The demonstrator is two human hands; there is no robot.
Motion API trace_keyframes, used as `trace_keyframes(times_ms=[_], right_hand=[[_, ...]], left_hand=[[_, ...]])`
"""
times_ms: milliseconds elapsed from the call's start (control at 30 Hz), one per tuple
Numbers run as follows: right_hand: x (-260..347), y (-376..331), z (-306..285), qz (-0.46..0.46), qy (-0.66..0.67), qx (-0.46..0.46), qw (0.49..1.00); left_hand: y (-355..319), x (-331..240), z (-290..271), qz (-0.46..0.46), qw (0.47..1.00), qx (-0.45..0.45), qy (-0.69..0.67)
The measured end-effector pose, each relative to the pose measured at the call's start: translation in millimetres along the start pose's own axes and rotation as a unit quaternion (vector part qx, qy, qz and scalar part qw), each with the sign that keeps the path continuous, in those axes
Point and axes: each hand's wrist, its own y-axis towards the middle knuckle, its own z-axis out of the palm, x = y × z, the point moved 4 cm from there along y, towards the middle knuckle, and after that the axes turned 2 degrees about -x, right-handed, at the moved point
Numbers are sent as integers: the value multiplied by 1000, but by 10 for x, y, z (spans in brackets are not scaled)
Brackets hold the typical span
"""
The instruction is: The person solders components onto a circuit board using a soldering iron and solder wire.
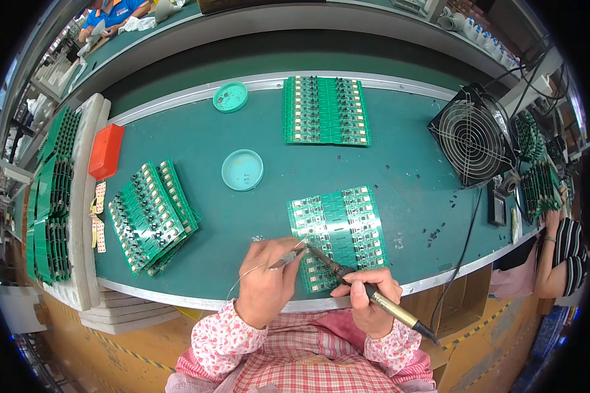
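A green circuit board panel (pixel 338 219) with rows of small parts lies on the bench in front of me. My right hand (pixel 373 301) is closed around a soldering iron (pixel 400 312), its tip pointing to the panel's left column. Pinched in my left hand (pixel 267 278) is a pair of metal tweezers (pixel 284 259), the tips meeting the iron's tip at the board. A thin solder wire (pixel 235 285) loops out from the same hand. The exact contact point is too small to make out.
Board stacks lie left (pixel 147 219) and at the back (pixel 326 111). Two turquoise dishes (pixel 242 188) (pixel 231 109), a red box (pixel 105 152) and a black fan (pixel 472 134) stand around. Loose black parts (pixel 432 234) and the iron's cable (pixel 464 252) lie right. Other people work nearby.
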Motion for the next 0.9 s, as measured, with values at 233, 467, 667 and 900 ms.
trace_keyframes(times_ms=[233, 467, 667, 900], right_hand=[[33, 0, -7, -5, 0, 18, 1000], [111, 85, -17, -101, -77, 67, 990], [67, 31, -72, -84, -35, 7, 996], [-34, -119, -150, -35, 0, -92, 995]], left_hand=[[-4, 3, 3, -7, 1000, -1, -1], [0, -4, -2, 5, 1000, -5, 1], [9, -6, -3, 3, 1000, -4, -1], [-4, -6, -5, 30, 999, -6, 18]])
